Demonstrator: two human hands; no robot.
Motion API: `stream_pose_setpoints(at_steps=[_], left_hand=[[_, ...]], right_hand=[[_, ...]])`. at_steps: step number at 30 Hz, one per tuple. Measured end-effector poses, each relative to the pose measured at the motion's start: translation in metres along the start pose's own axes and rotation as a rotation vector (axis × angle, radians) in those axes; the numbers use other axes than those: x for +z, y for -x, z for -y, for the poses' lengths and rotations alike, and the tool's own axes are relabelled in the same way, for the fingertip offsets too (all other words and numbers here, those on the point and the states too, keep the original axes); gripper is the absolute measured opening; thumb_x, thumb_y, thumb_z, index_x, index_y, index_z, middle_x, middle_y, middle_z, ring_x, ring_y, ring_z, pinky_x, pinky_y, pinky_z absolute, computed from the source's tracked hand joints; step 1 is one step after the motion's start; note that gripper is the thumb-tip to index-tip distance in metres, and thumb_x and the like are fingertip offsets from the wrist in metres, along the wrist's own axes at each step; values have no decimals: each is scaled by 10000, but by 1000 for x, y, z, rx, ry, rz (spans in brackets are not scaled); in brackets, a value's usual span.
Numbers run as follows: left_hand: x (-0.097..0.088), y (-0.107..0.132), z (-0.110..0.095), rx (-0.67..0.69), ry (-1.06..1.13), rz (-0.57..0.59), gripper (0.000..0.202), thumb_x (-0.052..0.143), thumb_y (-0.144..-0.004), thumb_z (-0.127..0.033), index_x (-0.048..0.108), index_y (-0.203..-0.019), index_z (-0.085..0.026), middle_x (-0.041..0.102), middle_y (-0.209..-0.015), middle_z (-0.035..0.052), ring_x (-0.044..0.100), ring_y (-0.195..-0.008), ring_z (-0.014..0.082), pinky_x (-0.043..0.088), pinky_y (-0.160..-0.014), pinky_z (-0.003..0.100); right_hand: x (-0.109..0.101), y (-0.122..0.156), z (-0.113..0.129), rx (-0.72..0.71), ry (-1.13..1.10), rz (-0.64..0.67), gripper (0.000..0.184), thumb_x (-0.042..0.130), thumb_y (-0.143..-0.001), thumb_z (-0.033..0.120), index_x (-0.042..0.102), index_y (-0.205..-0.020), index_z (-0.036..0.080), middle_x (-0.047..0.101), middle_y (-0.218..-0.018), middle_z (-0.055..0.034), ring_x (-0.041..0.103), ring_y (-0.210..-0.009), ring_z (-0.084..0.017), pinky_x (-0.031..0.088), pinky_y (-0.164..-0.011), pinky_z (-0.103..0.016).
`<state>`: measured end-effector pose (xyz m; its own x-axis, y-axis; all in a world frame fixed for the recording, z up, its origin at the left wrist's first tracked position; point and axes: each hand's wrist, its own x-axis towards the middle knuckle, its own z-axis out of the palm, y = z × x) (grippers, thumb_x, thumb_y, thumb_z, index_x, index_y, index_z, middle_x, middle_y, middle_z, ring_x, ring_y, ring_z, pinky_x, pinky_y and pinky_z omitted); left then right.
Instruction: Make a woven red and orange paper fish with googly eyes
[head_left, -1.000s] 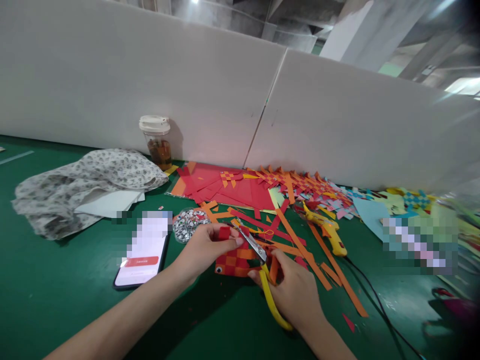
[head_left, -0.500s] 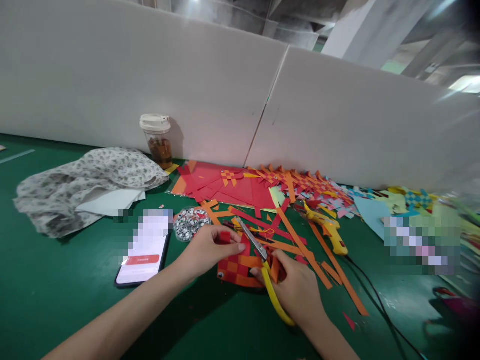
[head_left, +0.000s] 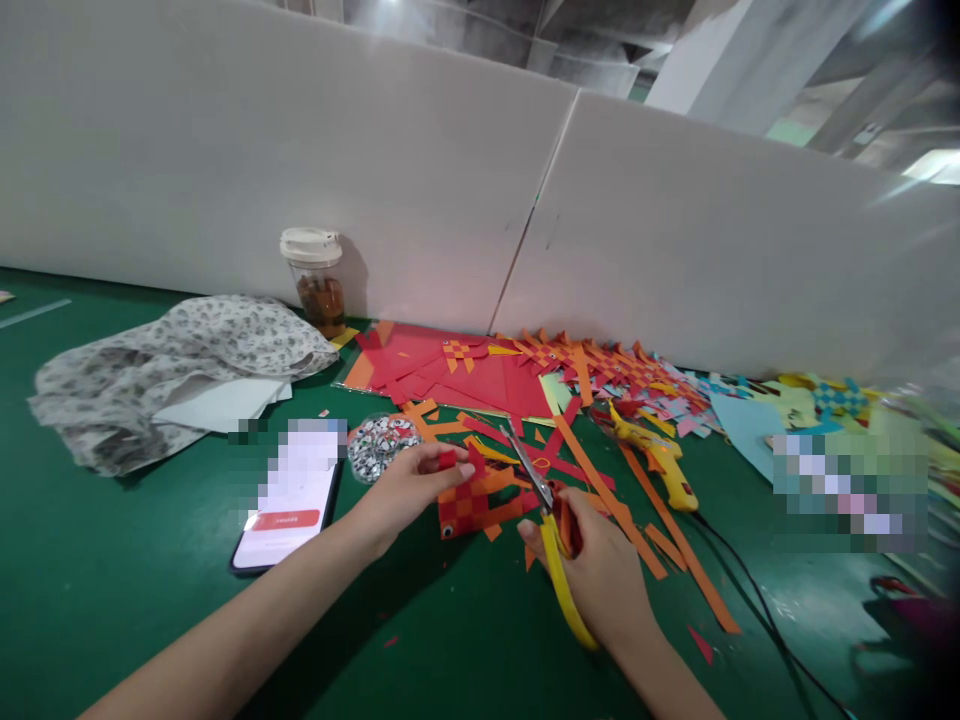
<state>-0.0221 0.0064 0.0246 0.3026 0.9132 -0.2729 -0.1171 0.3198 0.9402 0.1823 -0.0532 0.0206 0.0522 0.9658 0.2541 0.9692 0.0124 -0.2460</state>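
Green table [head_left: 112,600] under white panels; left hand [head_left: 405,485] pinches woven fish [head_left: 472,500] at centre; right hand [head_left: 600,570] grips scissors [head_left: 544,525], blades nearly closed beside it; phone [head_left: 289,500] left.

Since a second ago: woven red-and-orange paper piece [head_left: 471,500] lifted and drawn left in the left hand [head_left: 409,485], yellow-handled scissors [head_left: 551,545] in the right hand [head_left: 600,580] swung clear to its right with blades shut, small orange offcuts [head_left: 493,533] dropped onto the tabletop [head_left: 450,640].

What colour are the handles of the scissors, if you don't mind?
Yellow; the scissors show best in the head view, in the right hand.
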Motion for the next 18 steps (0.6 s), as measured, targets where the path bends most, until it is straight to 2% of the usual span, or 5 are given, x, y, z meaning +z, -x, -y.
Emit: stream_pose_setpoints(at_steps=[3, 6, 9, 15, 18], left_hand=[[-1, -4, 4, 19, 20, 0, 223, 728, -664, -276, 642, -847, -184, 676, -867, 26, 620, -849, 164, 440, -800, 275], [-1, -4, 5, 38, 21, -17, 171, 727, -663, -244, 632, -784, -170, 654, -754, -1, 617, -757, 144, 447, -758, 264], [0, -3, 3, 30, 51, -2, 168, 722, -671, -259, 623, -768, -163, 651, -752, 2, 612, -727, 139, 455, -720, 262], [4, 0, 2, 34, 81, 17, 178, 724, -660, -288, 625, -738, -163, 667, -754, 11, 620, -737, 154, 460, -717, 270], [6, -1, 6, 58, 36, 18, 192, 717, -668, -305, 624, -765, -168, 674, -798, 20, 622, -794, 169, 454, -765, 285]], right_hand=[[0, 0, -1, 9, 23, 28, 405, 469, -767, 590, 511, -887, 205, 599, -638, -19, 594, -545, -197, 395, -464, -248], [2, -1, -3, -34, 70, 21, 418, 498, -756, 558, 519, -949, 189, 642, -746, -61, 631, -658, -231, 429, -519, -271], [3, -2, -3, -63, 118, 25, 419, 506, -749, 522, 525, -972, 168, 659, -831, -96, 642, -754, -260, 453, -579, -298], [4, -2, 0, -38, 114, 72, 417, 508, -740, 497, 525, -977, 155, 658, -850, -106, 638, -783, -276, 462, -606, -320], [5, -2, 0, -22, 85, 75, 396, 511, -739, 498, 520, -961, 170, 652, -802, -86, 637, -742, -264, 459, -590, -311]])
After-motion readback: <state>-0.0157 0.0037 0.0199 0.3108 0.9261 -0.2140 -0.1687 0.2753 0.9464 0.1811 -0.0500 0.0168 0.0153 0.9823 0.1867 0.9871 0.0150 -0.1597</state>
